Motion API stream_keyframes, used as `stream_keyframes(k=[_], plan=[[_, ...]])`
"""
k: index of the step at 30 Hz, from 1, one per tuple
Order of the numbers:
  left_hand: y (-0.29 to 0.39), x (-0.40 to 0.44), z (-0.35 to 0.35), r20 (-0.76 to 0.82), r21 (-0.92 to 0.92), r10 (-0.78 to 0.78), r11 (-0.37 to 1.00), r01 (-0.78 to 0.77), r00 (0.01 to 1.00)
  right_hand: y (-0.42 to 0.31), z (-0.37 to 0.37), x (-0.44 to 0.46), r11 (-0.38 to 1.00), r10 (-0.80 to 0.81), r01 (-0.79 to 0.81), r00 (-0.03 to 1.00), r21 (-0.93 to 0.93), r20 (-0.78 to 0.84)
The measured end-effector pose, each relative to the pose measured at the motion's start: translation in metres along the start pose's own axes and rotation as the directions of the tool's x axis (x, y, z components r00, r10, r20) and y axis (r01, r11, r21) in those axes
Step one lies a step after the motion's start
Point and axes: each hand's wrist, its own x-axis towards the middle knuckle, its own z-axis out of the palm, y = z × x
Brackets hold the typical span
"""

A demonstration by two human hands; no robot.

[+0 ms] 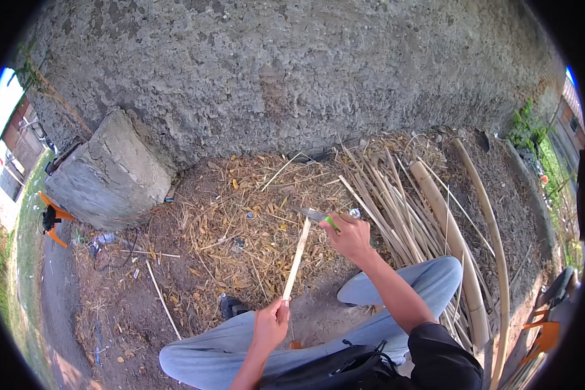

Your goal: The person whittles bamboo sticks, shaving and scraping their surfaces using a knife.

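Observation:
My left hand (271, 325) is closed around the lower end of a pale, flat bamboo strip (296, 260), which slants upward and away from me. My right hand (349, 235) grips a knife (331, 223) by its green handle. The knife's blade points left and lies at the strip's upper end; whether it is cutting in, I cannot tell. Both hands are in front of my bent knees, above ground strewn with shavings and dry leaves (240, 221).
A pile of split bamboo strips (396, 208) lies to the right, beside a thick bamboo pole (452, 240) and a curved pole (487, 214). A rough grey wall (305, 78) rises ahead. At left stands a concrete block (117, 172); orange objects (57, 214) are beside it.

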Motion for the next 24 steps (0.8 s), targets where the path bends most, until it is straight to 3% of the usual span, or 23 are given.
stream_keyframes(k=[4, 6, 8, 9, 11, 12, 14, 16, 17, 19, 24], plan=[[0.0, 0.0, 0.0, 0.012, -0.007, -0.032, 0.999, 0.032, 0.999, 0.003, 0.002, -0.001, 1.0, 0.003, -0.003, 1.0, -0.007, 0.005], [-0.005, -0.008, -0.001, 0.022, 0.005, -0.008, 1.0, 0.008, 1.0, 0.013, -0.001, 0.004, 0.973, 0.216, -0.21, 0.975, -0.098, 0.052], [-0.009, -0.021, -0.005, 0.034, 0.021, 0.014, 1.0, -0.014, 0.999, 0.053, -0.009, 0.014, 0.89, 0.414, -0.406, 0.91, -0.206, -0.005], [-0.01, -0.027, -0.01, 0.034, 0.028, -0.005, 1.0, 0.004, 0.999, 0.058, -0.015, 0.017, 0.889, 0.42, -0.413, 0.908, -0.199, -0.009], [-0.012, -0.032, -0.013, 0.026, 0.025, -0.042, 0.999, 0.041, 0.999, 0.057, -0.032, 0.02, 0.826, 0.561, -0.564, 0.823, 0.004, 0.09], [-0.012, -0.031, -0.014, 0.021, -0.042, -0.087, 0.995, 0.088, 0.996, 0.048, -0.039, 0.016, 0.827, 0.559, -0.562, 0.823, 0.0, 0.1], [-0.009, -0.023, -0.014, 0.015, -0.11, -0.122, 0.986, 0.123, 0.992, 0.023, -0.042, 0.005, 0.909, 0.395, -0.41, 0.905, 0.073, 0.161], [-0.005, -0.019, -0.015, 0.114, -0.244, -0.219, 0.939, 0.241, 0.969, 0.011, -0.033, -0.015, 0.958, 0.194, -0.206, 0.978, 0.198, 0.081], [-0.005, -0.017, -0.016, 0.114, -0.24, -0.219, 0.94, 0.241, 0.969, 0.003, -0.03, -0.025, 0.957, 0.196, -0.209, 0.977, 0.2, 0.079], [-0.006, -0.014, -0.018, 0.26, -0.422, -0.27, 0.832, 0.361, 0.927, -0.019, -0.028, -0.036, 0.924, 0.143, -0.174, 0.983, 0.341, 0.113], [0.003, -0.01, -0.023, 0.373, -0.533, -0.289, 0.711, 0.459, 0.882, -0.043, -0.022, -0.05, 0.911, 0.102, -0.143, 0.987, 0.386, 0.125]])
